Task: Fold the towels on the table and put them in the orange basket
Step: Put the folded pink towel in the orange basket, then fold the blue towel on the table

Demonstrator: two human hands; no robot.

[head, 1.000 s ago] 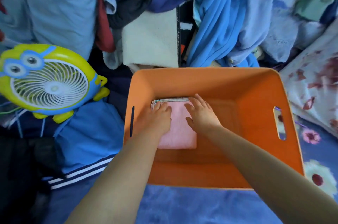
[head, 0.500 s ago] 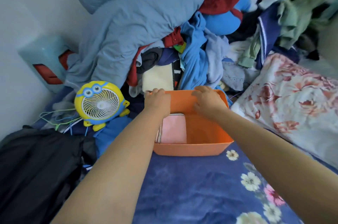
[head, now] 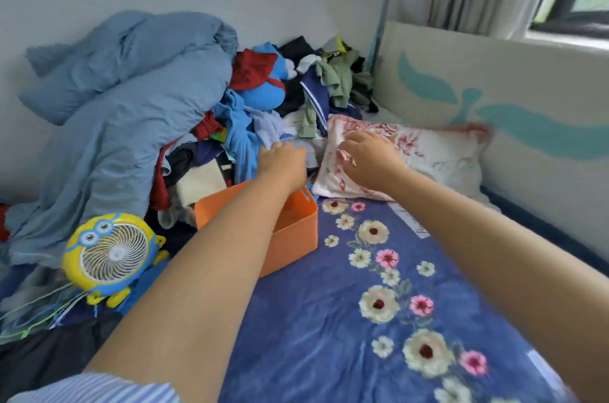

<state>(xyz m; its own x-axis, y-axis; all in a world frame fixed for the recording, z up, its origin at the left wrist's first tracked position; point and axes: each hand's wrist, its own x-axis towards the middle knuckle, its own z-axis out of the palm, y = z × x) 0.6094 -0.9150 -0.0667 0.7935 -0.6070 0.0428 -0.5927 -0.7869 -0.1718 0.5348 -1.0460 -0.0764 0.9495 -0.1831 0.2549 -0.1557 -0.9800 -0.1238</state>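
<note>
The orange basket point(head: 298, 238) stands on the blue floral bedspread, and my left forearm crosses over it and hides its inside. My left hand point(head: 281, 162) reaches beyond the basket's far rim to the edge of the clothes pile, its fingers stretched onto a pale blue-grey cloth point(head: 296, 144). My right hand point(head: 369, 155) hovers over the near corner of the floral pillow point(head: 438, 155), fingers loosely spread and holding nothing. No towel is visible in the basket from this angle.
A big heap of clothes point(head: 263, 99) and a blue duvet point(head: 125, 106) fills the back left. A yellow cartoon fan point(head: 110, 254) sits left of the basket. Dark garments lie at the lower left. The white headboard point(head: 494, 99) closes the right side.
Both hands left the pink towel, lifted out of the basket past its far rim and reached toward the clothes pile and pillow. My view pulled back and up.
</note>
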